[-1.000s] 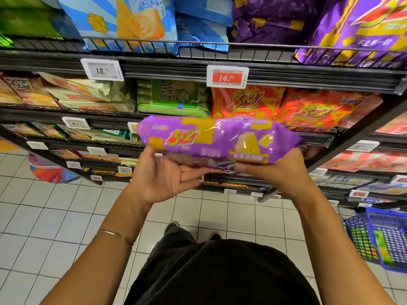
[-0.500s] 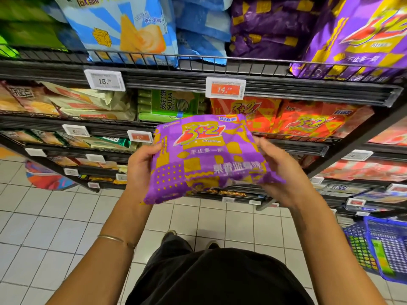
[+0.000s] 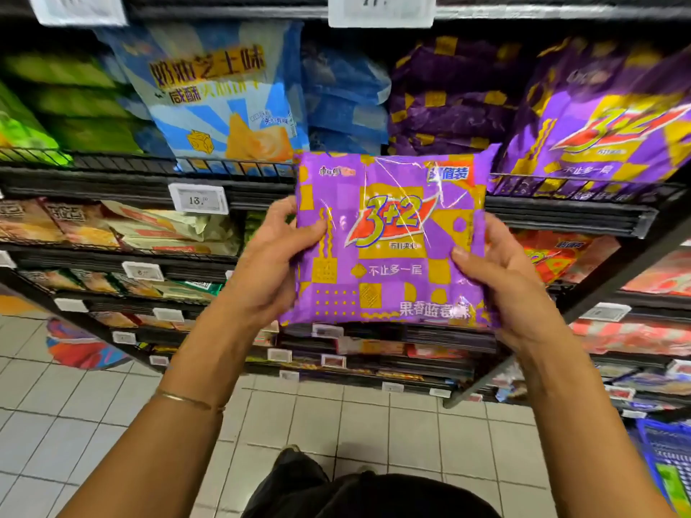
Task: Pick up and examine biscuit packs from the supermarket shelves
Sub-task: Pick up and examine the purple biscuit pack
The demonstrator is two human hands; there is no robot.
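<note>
A purple and yellow "3+2" biscuit pack (image 3: pixel 389 241) is held upright in front of the shelves, its printed front facing me. My left hand (image 3: pixel 271 263) grips its left edge, thumb on the front and fingers behind. My right hand (image 3: pixel 497 271) grips its right edge the same way, thumb pressed on the front near the lower right. More purple "3+2" packs (image 3: pixel 598 129) stand on the upper shelf behind and to the right.
Black wire shelves (image 3: pixel 561 211) hold blue cheese-biscuit bags (image 3: pixel 224 99), green packs (image 3: pixel 56 102) and orange "3+2" packs (image 3: pixel 553 252). White price tags (image 3: pixel 198 199) line the shelf edges. A blue shopping basket (image 3: pixel 669 465) stands at the lower right on the white tiled floor (image 3: pixel 74 435).
The pack has turned from lying flat to upright with its front toward me and has risen. Both hands shifted to its side edges, and my view tilted up toward the upper shelf.
</note>
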